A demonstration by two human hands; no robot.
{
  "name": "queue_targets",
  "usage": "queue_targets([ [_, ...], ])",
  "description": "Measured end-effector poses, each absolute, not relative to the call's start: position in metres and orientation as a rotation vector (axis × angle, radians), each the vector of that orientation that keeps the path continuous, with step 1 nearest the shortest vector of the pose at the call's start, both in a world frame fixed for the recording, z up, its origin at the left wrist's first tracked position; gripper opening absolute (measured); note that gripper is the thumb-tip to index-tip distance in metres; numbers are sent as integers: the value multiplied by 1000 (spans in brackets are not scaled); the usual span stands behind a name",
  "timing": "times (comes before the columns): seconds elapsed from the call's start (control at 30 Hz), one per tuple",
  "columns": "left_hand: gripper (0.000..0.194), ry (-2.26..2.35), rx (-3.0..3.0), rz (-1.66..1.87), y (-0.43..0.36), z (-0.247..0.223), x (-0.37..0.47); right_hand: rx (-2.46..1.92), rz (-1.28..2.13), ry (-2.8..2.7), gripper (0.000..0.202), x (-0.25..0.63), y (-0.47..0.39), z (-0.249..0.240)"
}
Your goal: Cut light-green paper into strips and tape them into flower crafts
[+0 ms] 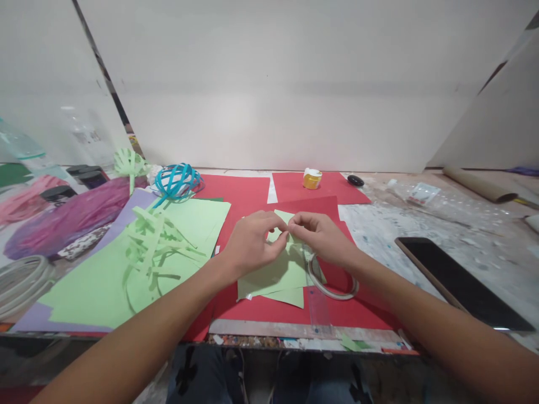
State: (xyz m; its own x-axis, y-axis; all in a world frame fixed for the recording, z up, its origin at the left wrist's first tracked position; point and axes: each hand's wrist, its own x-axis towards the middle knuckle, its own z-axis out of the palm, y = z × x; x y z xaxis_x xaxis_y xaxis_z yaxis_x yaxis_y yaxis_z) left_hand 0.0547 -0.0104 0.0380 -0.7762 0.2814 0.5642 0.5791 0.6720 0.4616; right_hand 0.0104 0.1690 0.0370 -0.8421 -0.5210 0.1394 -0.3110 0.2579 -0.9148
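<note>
My left hand [255, 241] and my right hand [322, 235] meet fingertip to fingertip, both pinched. Whatever is between their tips is too small to make out. Beneath them, pale green paper pieces [280, 275] lie on red sheets [227, 303]. A roll of whitish tape [332, 294] lies under my right wrist, beside a see-through ruler [319, 314]. Left of my left hand, a tangle of pale green paper strips [155, 241] rests on a stack of green sheets [88, 294].
A blue paper-strip ball [177, 182] and a pale green one [129, 163] stand at the back left. A yellow jar [312, 179] sits on red paper ahead. To the right are a phone [458, 280], a plastic bottle [446, 201] and a cardboard tube [480, 184]. A white panel [269, 90] rises behind.
</note>
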Motion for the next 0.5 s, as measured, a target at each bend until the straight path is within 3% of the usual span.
queue_targets([
  [0.33, 12, -2425, -652, -852, -14, 36, 52, -670, -1633, 2190, 20, 12, 172, 43],
  [0.5, 10, -2366, -742, -895, -13, 40, 55, -569, -1845, 2106, 17, 4, 174, 37],
])
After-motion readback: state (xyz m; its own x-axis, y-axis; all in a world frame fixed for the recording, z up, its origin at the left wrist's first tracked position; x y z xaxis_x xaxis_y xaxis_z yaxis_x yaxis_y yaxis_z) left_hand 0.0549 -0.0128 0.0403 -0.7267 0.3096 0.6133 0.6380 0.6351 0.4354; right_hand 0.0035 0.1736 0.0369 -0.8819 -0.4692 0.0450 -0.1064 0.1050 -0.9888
